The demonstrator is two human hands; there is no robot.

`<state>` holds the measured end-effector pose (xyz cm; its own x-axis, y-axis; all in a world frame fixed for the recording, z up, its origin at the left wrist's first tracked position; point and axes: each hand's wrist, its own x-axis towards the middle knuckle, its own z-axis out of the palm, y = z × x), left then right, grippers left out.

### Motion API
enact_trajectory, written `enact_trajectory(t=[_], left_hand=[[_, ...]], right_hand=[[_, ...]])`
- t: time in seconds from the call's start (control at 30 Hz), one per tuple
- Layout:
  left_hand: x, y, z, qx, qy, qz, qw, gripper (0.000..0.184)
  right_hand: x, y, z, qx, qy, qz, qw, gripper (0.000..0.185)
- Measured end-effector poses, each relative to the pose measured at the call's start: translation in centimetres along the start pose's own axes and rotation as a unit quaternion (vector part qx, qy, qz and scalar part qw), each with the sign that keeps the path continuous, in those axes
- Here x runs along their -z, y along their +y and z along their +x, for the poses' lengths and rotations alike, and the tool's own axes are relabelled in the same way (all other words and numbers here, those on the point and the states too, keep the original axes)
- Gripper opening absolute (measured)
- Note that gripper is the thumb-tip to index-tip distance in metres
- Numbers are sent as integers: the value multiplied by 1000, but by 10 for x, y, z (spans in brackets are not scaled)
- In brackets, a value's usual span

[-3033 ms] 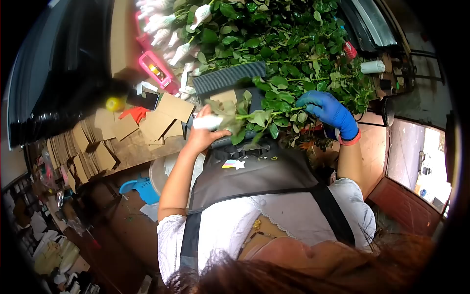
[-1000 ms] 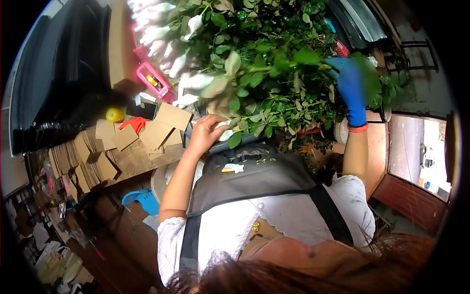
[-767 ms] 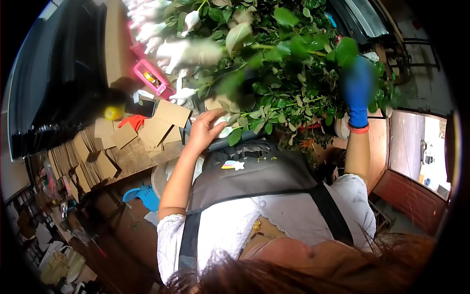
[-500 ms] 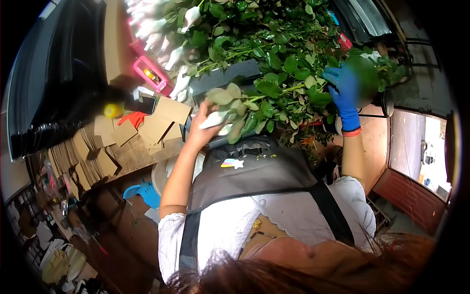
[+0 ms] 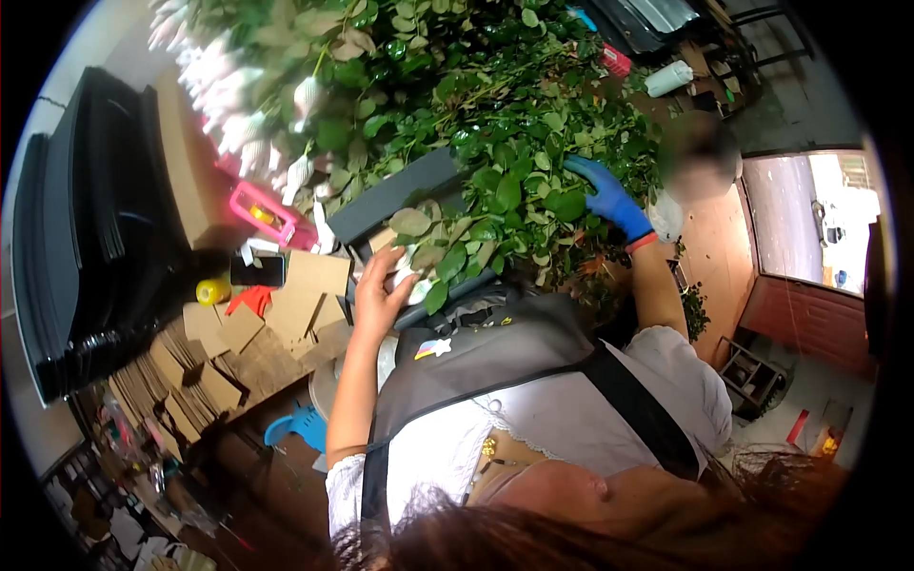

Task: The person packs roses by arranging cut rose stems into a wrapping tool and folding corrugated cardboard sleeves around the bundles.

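Observation:
My bare left hand (image 5: 379,290) is curled round white-netted flower heads (image 5: 416,291) of leafy, rose-like stems, at the dark apron's upper left edge. Leaves hide part of what its fingers grip. My right hand (image 5: 617,202), in a blue glove with an orange cuff, rests in the green foliage (image 5: 514,186) to the right. Its fingers stretch out leftward over the leaves, thumb apart, their tips partly covered. A grey ridged box-like piece (image 5: 395,198) lies just beyond my left hand, under the stems.
More white-netted blooms (image 5: 249,138) are heaped at upper left beside a pink-handled holder (image 5: 262,214). Cardboard pieces (image 5: 314,281), a phone (image 5: 257,270) and a yellow tape roll (image 5: 211,290) lie on the wooden table. Black stacked sheets (image 5: 105,238) stand at far left.
My right hand has moved left and nearer my body along the foliage, its fingers now lower among the leaves. My left hand keeps the netted flower heads. The whole view has turned slightly.

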<state>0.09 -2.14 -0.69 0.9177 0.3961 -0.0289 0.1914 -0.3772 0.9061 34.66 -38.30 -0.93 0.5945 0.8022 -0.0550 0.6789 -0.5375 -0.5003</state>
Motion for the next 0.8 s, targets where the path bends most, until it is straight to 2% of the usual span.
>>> enact_trajectory(t=[0.03, 0.07, 0.13, 0.17, 0.23, 0.27, 0.3, 0.33, 0.37, 0.43, 0.47, 0.53, 0.6, 0.67, 0.77, 0.8], left_hand=[[0, -2, 0, 2, -2, 3, 1000, 48], [0, -3, -1, 4, -4, 6, 1000, 47], [3, 0, -2, -3, -11, 8, 1000, 46], [2, -1, -1, -12, -8, 22, 1000, 47], [2, -4, -1, -10, -11, 35, 999, 48], [2, -5, 1, -12, -10, 44, 999, 48], [3, -4, 2, -25, -18, 76, 997, 47], [6, -1, 4, -38, -25, 108, 993, 46], [8, 9, 7, -50, -22, 132, 990, 43], [12, 22, 11, -78, -22, 178, 981, 37], [11, 24, 12, -79, -19, 192, 978, 34], [3, 32, 15, -109, 41, 241, 964, 24], [-2, 27, 14, -74, 65, 217, 971, 23], [-4, 21, 14, -59, 80, 164, 981, 21], [-6, 11, 12, -34, 87, 84, 992, 18], [-6, 8, 13, -27, 88, 60, 994, 17]], right_hand=[[24, 1, 2, -58, -56, 187, 979, 62], [38, 9, 7, -105, -44, 349, 930, 62], [71, 3, 25, -143, 25, 288, 947, 55], [89, -18, 36, -133, 47, 159, 977, 52], [95, -86, 70, -118, 87, -102, 984, 48], [84, -107, 88, -62, 81, -21, 995, 43], [60, -105, 112, 74, 77, 33, 994, 45], [46, -124, 135, 97, 17, 28, 995, 48], [22, -131, 161, 121, -7, -31, 992, 53], [-34, -120, 214, 226, 62, -140, 962, 62], [-50, -123, 233, 220, 38, -242, 944, 62], [-71, -145, 247, 63, -142, -339, 928, 48], [-82, -159, 235, 100, -264, -370, 885, 36], [-95, -140, 214, 113, -393, -268, 872, 31], [-50, -151, 203, 61, -401, -133, 904, 34], [-44, -137, 209, 56, -353, -90, 930, 34]])
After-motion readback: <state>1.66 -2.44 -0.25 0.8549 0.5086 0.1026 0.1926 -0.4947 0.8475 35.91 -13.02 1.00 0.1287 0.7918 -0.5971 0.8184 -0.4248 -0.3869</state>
